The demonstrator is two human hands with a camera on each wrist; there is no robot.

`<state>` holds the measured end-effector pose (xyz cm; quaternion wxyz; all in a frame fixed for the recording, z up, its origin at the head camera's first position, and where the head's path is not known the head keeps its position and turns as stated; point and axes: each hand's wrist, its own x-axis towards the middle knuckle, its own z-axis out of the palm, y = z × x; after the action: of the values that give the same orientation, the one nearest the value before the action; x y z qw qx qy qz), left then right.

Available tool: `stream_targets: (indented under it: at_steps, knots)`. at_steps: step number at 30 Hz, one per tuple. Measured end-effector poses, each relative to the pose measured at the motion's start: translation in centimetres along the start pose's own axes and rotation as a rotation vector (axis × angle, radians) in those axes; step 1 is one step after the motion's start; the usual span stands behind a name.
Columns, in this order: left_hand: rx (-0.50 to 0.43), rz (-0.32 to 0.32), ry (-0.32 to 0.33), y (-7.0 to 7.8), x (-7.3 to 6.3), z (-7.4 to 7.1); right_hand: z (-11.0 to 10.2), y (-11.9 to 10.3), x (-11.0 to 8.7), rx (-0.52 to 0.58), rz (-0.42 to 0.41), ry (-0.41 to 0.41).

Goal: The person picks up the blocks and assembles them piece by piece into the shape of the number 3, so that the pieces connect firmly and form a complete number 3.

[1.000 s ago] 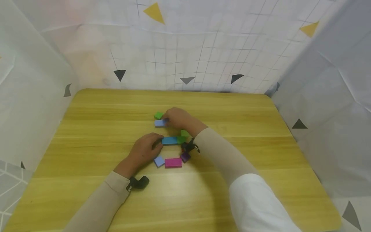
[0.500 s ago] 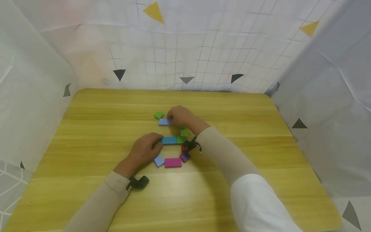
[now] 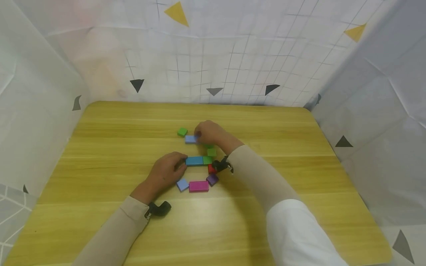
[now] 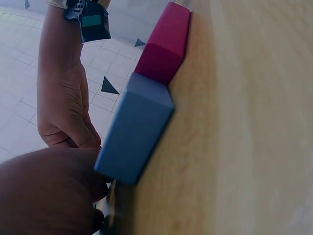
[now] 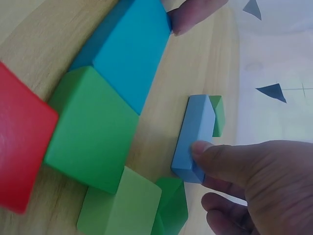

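My right hand (image 3: 210, 133) pinches the right end of a light blue rectangular block (image 3: 190, 139) between thumb and fingers, just above or on the table. In the right wrist view its thumb (image 5: 215, 152) presses the block's near face. A green block (image 3: 182, 132) lies behind it. My left hand (image 3: 166, 173) rests on the table, fingers relaxed, one fingertip at the left end of a blue block (image 3: 194, 161). That block abuts a green block (image 3: 207, 160). A light green block (image 3: 211, 152) stands behind these, with another green block (image 5: 172, 205) beside it, partly hidden in the head view.
Nearer the person, a small light blue block (image 3: 182, 185), a magenta block (image 3: 199, 186), a purple block (image 3: 212, 179) and a red block (image 3: 212, 169) form a curved row. The wooden table (image 3: 100, 155) is bounded by a patterned cloth (image 3: 233, 66) behind.
My right hand has slid the light blue rectangular block to the right and slightly away, apart from the far green block. The left hand stays where it was.
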<state>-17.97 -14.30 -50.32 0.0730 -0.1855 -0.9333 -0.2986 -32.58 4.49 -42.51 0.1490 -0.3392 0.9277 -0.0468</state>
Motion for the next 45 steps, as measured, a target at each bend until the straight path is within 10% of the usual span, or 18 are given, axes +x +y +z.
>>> stream_targets:
  at_steps: [45]
  knots:
    - [-0.018, 0.019, 0.016, 0.0, -0.1, 0.0, -0.2, 1.2, -0.4, 0.036, 0.017, -0.035]
